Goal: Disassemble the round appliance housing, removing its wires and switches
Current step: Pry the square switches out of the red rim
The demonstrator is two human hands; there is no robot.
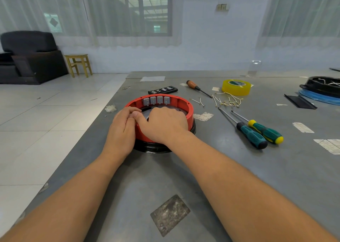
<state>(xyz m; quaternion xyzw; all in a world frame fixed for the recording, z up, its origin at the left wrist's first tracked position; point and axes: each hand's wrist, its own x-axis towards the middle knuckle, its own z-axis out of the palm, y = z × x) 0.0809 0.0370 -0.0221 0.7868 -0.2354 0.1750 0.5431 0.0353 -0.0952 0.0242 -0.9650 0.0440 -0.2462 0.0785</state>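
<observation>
A round red plastic housing [185, 108] on a black base sits on the grey bench [239, 168]. Four small grey switches [156, 100] line its far inside wall. The left hand [122, 129] curls on its near rim. The right hand [163, 124] curls inside it; I cannot tell what it holds. Loose pale wires [228, 100] lie near two green screwdrivers [259, 132].

Left hand [122, 129] and right hand [163, 124] meet, fingers curled, forearms extended forward.

Plastic, metal and wood as we see them

We see a matt grey counter [230, 168], scuffed; a smooth red plastic housing [189, 111] on a glossy black base [152, 149]; at two o'clock, a wood-handled screwdriver [192, 84].
</observation>
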